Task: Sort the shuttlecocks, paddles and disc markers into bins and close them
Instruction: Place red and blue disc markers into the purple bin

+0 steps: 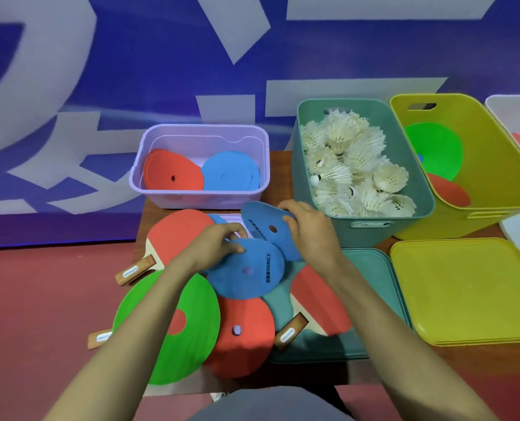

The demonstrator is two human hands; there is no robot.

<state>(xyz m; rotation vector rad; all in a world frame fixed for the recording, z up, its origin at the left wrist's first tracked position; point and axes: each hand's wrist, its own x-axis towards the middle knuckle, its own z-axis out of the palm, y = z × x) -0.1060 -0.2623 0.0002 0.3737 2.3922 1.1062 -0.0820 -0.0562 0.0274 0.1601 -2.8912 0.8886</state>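
My left hand pinches the top edge of a blue disc marker lying on the pile at the table's middle. My right hand grips a second blue disc marker, held tilted just above it. Beneath them lie a green disc, a red disc and red paddles with wooden handles. The lilac bin holds red and blue discs. The teal bin is full of white shuttlecocks. The yellow bin holds a green disc and a red one.
A teal lid lies flat under my right forearm, and a yellow lid lies to its right. A white bin shows at the far right edge. A blue and white banner stands behind the table; red floor lies to the left.
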